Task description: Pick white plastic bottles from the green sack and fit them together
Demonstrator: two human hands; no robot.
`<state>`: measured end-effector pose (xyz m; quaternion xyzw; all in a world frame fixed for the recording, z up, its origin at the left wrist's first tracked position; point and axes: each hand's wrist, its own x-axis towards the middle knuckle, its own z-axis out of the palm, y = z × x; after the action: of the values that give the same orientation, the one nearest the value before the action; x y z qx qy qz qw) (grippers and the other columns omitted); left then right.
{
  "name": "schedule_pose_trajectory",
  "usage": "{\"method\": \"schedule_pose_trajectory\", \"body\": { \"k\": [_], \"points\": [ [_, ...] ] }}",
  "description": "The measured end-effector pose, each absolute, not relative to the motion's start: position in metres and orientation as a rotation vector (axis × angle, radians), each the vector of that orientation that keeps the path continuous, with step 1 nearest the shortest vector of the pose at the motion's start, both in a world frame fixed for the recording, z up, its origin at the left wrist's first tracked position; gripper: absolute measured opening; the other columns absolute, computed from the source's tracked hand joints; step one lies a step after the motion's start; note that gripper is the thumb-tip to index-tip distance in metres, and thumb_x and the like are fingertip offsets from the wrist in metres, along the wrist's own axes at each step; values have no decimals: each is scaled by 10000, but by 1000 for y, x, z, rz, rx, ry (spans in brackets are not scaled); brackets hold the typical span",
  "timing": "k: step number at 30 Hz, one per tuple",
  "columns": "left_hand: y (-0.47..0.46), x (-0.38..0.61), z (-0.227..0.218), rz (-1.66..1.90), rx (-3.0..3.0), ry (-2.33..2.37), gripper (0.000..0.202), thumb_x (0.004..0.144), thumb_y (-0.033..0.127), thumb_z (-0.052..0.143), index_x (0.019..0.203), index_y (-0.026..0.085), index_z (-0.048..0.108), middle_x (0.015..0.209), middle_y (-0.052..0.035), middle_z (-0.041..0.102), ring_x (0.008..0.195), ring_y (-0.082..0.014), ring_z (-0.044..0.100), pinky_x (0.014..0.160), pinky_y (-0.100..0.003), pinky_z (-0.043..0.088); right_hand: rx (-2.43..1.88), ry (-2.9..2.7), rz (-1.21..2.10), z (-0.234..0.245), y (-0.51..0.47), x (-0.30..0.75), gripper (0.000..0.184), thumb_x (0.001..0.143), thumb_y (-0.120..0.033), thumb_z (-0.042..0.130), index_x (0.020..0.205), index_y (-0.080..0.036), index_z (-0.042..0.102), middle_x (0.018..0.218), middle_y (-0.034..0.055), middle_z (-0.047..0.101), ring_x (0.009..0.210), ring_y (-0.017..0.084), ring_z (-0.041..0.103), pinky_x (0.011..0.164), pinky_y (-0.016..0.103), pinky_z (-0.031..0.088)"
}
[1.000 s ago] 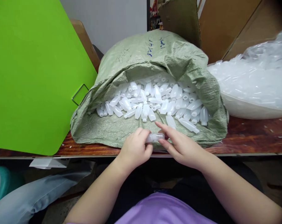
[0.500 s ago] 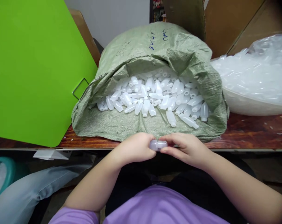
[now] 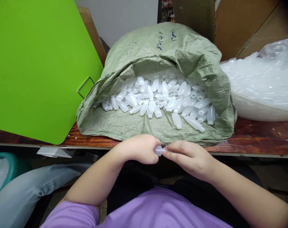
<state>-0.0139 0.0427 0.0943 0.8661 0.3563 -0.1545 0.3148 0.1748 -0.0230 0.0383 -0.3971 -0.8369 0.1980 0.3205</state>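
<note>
My left hand (image 3: 144, 148) is closed around a small translucent plastic bottle (image 3: 158, 150), hiding most of its body. The bottle lies sideways, its narrower end pointing right. My right hand (image 3: 190, 156) pinches that end between thumb and fingers, so I cannot tell whether a cap sits there. Both hands are just in front of the table edge. Beyond them, a green woven sack (image 3: 125, 126) lies with its mouth toward me, and many similar white bottles (image 3: 151, 107) are heaped in its opening.
A bright green board (image 3: 34, 69) with a wire handle stands at left. To the right, a clear bag of translucent pieces (image 3: 265, 82) rests on the wooden table (image 3: 258, 134). Cardboard boxes (image 3: 244, 22) stand behind. At lower left are a teal tub (image 3: 14, 164) and a person's denim-clad leg (image 3: 39, 186).
My right fingers have moved in over the bottle's right end, covering more of it. The view has shifted slightly, so the sack appears a little further right.
</note>
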Motion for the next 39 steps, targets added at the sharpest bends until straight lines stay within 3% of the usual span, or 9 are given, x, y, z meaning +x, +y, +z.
{"method": "schedule_pose_trajectory", "body": {
  "k": [5, 10, 14, 19, 22, 27, 31, 35, 39],
  "points": [
    [40, -12, 96, -327, 2260, 977, 145, 617, 221, 514, 740, 234, 590, 638, 20, 613, 528, -148, 539, 433, -228, 327, -1372, -2121, 806, 41, -21, 170, 629, 957, -508, 219, 617, -169, 625, 518, 21, 575, 489, 111, 549, 486, 231, 428],
    [38, -15, 94, -238, 2232, 1087, 127, 624, 233, 517, 732, 229, 585, 673, 8, 626, 559, -155, 551, 451, -234, 325, -1193, -2119, 319, 32, -27, 172, 443, 904, -478, 442, 1148, -134, 575, 1022, 124, 669, 916, 202, 633, 762, 323, 509],
    [37, -17, 91, -249, 2245, 1102, 97, 631, 244, 506, 703, 225, 569, 667, -1, 623, 565, -164, 551, 457, -245, 313, -1274, -2137, 520, 26, -29, 172, 364, 972, -345, 300, 905, -192, 623, 732, 34, 669, 657, 130, 626, 593, 247, 488],
    [34, -16, 87, -201, 2208, 1119, 98, 641, 269, 521, 708, 221, 574, 682, 0, 627, 580, -161, 554, 469, -239, 320, -1142, -2155, 324, 31, -24, 168, 351, 916, -441, 440, 1085, -167, 579, 955, 99, 678, 854, 180, 643, 726, 298, 514],
    [33, -17, 87, -181, 2216, 1100, 79, 644, 254, 511, 691, 214, 561, 665, 7, 618, 575, -153, 547, 470, -235, 317, -1224, -2170, 527, 36, -20, 165, 427, 970, -397, 283, 808, -174, 609, 655, 30, 618, 599, 126, 587, 550, 240, 466],
    [38, -21, 89, -141, 2173, 1128, 112, 662, 276, 536, 735, 216, 596, 694, 6, 640, 595, -158, 563, 488, -237, 338, -1071, -2141, 288, 35, -15, 161, 305, 898, -361, 495, 1133, -167, 515, 985, 99, 654, 855, 174, 625, 727, 294, 516],
    [37, -21, 84, -59, 2131, 1053, 146, 729, 313, 523, 785, 231, 629, 734, 9, 662, 644, -164, 591, 534, -238, 382, -973, -2072, 371, 35, -13, 155, 170, 899, -267, 486, 1039, -182, 531, 782, 33, 638, 697, 125, 597, 635, 230, 490],
    [48, -22, 79, 88, 2224, 1150, 181, 755, 272, 508, 869, 222, 640, 798, -7, 667, 703, -177, 603, 585, -255, 422, -1038, -2072, 547, 48, 4, 158, 211, 899, -303, 489, 1060, -187, 563, 851, 40, 649, 751, 122, 603, 679, 228, 484],
    [98, -30, 85, 185, 2677, 1249, 394, 707, 128, 507, 1080, 163, 629, 992, -92, 628, 924, -247, 585, 817, -348, 457, -1455, -2107, 453, 67, 54, 170, 356, 918, -401, 431, 1167, -185, 564, 993, 77, 641, 877, 169, 601, 764, 283, 483]
  ]
}}
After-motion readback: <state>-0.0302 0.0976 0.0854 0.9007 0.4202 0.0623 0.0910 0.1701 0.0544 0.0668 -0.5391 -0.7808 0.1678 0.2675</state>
